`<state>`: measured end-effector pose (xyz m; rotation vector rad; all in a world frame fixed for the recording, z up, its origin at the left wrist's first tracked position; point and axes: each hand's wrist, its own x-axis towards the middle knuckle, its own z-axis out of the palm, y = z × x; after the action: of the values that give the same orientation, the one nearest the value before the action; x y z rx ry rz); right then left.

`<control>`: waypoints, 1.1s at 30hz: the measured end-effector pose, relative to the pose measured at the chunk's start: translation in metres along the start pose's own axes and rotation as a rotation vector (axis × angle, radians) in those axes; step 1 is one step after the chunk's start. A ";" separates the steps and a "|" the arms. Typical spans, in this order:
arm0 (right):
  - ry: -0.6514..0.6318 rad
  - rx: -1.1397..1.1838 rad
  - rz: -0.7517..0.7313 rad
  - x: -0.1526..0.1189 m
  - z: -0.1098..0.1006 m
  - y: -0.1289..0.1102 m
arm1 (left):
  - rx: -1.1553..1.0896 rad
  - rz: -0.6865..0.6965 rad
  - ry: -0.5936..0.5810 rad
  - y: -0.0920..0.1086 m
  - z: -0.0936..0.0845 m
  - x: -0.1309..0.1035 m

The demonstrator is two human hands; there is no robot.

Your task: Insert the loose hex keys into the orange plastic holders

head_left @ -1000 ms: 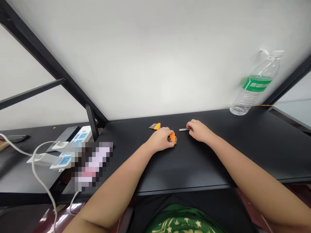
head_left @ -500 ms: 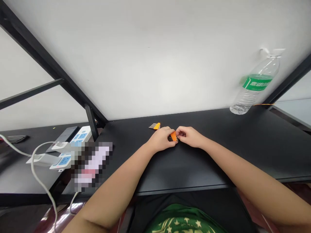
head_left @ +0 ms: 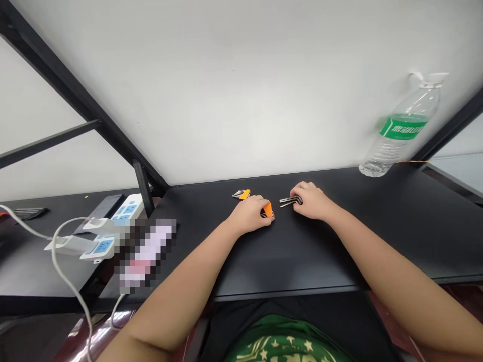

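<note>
My left hand (head_left: 249,215) is closed around an orange hex key holder (head_left: 267,209), with a few dark keys showing in it under the fingers. To the right, my right hand (head_left: 312,201) is curled over several bent metal hex keys (head_left: 290,201), whose long ends point left and whose bends lie by the fingertips. Whether those keys rest on the table or are lifted slightly I cannot tell. Just behind my left hand lies a second orange holder with hex keys (head_left: 245,194), fanned out on the black table (head_left: 287,256).
A large water bottle with a green label (head_left: 403,126) stands at the back right against the white wall (head_left: 241,100). On the left are a power strip (head_left: 130,206) with plugged chargers, white cables (head_left: 62,274) and a blurred-out phone (head_left: 149,254). A black metal frame (head_left: 75,90) rises there.
My right hand has moved right and slightly back, away from the holder, with several hex keys now showing at its fingers. My left hand has stayed nearly in place.
</note>
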<state>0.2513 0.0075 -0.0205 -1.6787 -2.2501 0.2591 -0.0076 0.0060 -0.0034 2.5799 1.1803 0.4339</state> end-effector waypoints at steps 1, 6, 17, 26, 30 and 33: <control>-0.021 0.015 -0.007 0.001 0.002 0.001 | -0.001 0.000 0.000 0.000 0.000 0.000; -0.023 0.028 0.009 0.005 0.011 0.000 | -0.027 0.007 0.007 0.002 -0.001 0.000; -0.071 0.600 -0.214 -0.005 0.009 -0.031 | -0.061 0.048 0.084 0.005 -0.003 -0.001; -0.157 0.794 -0.017 -0.002 0.012 -0.031 | -0.044 0.067 0.046 0.002 -0.001 0.000; -0.194 0.607 0.098 -0.002 -0.005 -0.017 | -0.005 0.000 0.008 -0.002 -0.001 -0.001; -0.169 0.344 0.079 -0.003 -0.015 -0.008 | 0.009 -0.024 -0.007 -0.003 -0.002 -0.001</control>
<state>0.2499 0.0018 -0.0045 -1.6108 -2.1033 0.7861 -0.0107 0.0075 -0.0032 2.5698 1.2123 0.4150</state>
